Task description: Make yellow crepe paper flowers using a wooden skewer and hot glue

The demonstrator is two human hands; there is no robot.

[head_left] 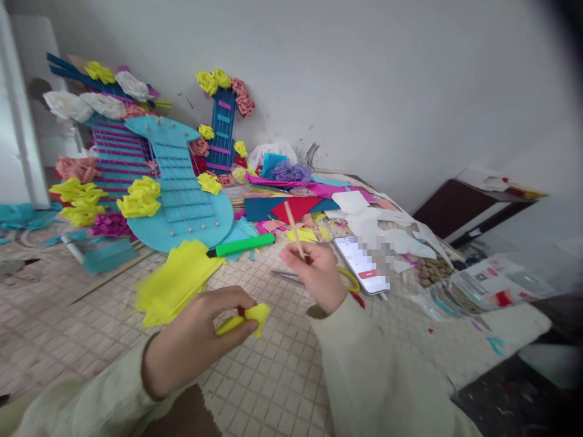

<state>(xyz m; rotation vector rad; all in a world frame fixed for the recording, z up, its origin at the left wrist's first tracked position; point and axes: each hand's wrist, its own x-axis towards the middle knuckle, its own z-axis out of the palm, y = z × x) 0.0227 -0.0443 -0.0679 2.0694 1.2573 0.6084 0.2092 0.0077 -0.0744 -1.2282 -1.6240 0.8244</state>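
My left hand (200,337) pinches a small folded piece of yellow paper (248,317) between thumb and fingers, low in the middle of the view. My right hand (316,270) is closed on a thin wooden stick (294,227) that points up and slightly left. Both hands hover over the tiled table top (273,376). A stack of yellow paper sheets (175,279) lies just left of the hands, and a green marker (241,244) lies beyond them.
Blue craft structures (180,188) with yellow, white and pink paper flowers stand at the back left. Coloured paper scraps (291,203), a phone (364,264), scissors with yellow handles (348,279) and plastic bags (455,285) crowd the right. A dark table (455,209) stands by the wall.
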